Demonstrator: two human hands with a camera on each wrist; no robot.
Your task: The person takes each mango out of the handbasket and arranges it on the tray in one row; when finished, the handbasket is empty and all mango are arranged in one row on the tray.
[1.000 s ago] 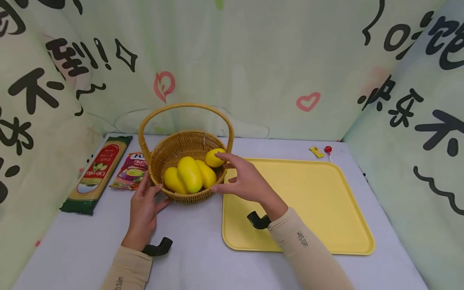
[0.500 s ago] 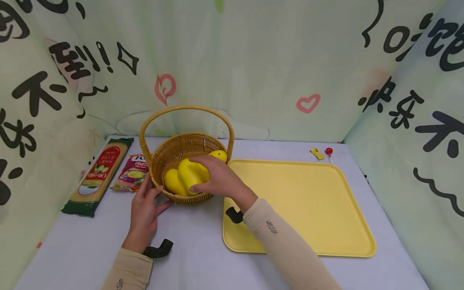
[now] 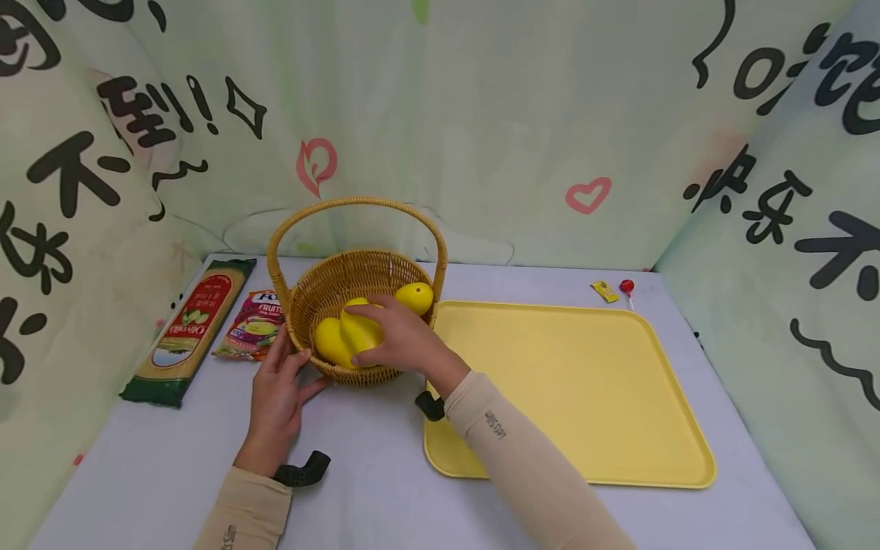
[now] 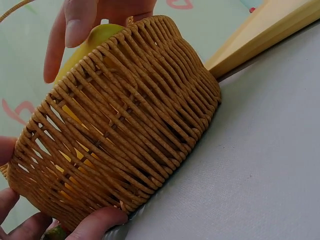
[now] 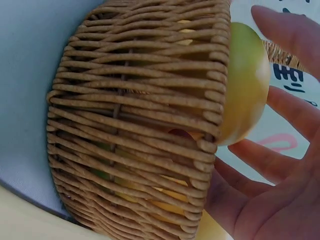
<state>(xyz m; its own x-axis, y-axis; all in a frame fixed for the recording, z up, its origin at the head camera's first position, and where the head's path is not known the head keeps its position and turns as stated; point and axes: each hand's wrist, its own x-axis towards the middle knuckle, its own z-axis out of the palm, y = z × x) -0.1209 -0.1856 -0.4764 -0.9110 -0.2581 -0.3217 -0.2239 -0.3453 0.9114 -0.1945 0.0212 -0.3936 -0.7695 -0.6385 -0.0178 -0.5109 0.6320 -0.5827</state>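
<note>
A wicker basket (image 3: 364,267) with a tall arched handle holds several yellow fruits. My left hand (image 3: 275,409) grips its left side, thumb low along the weave in the left wrist view. My right hand (image 3: 406,336) reaches over the basket's right rim, fingers spread around a smooth yellow mango (image 3: 360,328). In the right wrist view the thumb stands off the green-tinged mango (image 5: 245,85) while other fingers come right up to it. A second mango (image 3: 331,344) lies left of it, and a lemon (image 3: 414,298) sits at the right rim. The right hand covers another fruit.
A yellow tray (image 3: 577,397) lies right of the basket, under my right forearm. To the left are a long olive-printed food packet (image 3: 192,328) and a purple fruit candy bag (image 3: 254,325). A small yellow packet (image 3: 605,291) and red lollipop (image 3: 626,286) lie behind the tray.
My right hand has moved left, from beside the lemon to over the mangoes, uncovering the lemon and hiding a mango on the right. My left hand stays at the basket.
</note>
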